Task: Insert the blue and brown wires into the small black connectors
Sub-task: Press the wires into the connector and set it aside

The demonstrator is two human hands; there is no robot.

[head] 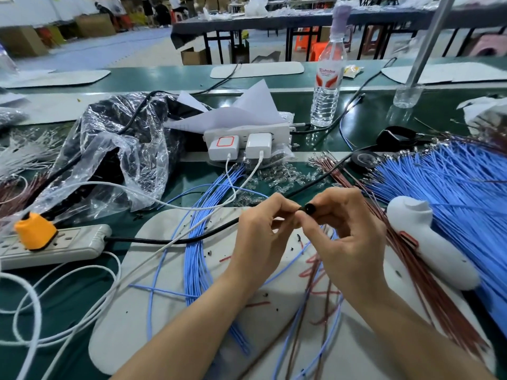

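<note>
My right hand (pixel 348 237) pinches a small black connector (pixel 310 209) between thumb and forefinger above the grey mat (pixel 131 311). My left hand (pixel 263 231) meets it fingertip to fingertip; what its closed fingers grip is hidden. A blue wire and a brown wire (pixel 310 292) hang down from under my hands. A bundle of blue wires (pixel 197 253) lies across the mat to the left. At the right a big fan of blue wires (pixel 450 193) and a row of brown wires (pixel 428 292) spread over the table.
A white handheld device (pixel 428 242) rests on the right-hand wires. A power strip with an orange plug (pixel 35 231) lies at the left, white chargers (pixel 238 144) and a crumpled plastic bag (pixel 118 157) behind, and a water bottle (pixel 327 80) at the back. Clear small parts (pixel 285 176) are scattered ahead.
</note>
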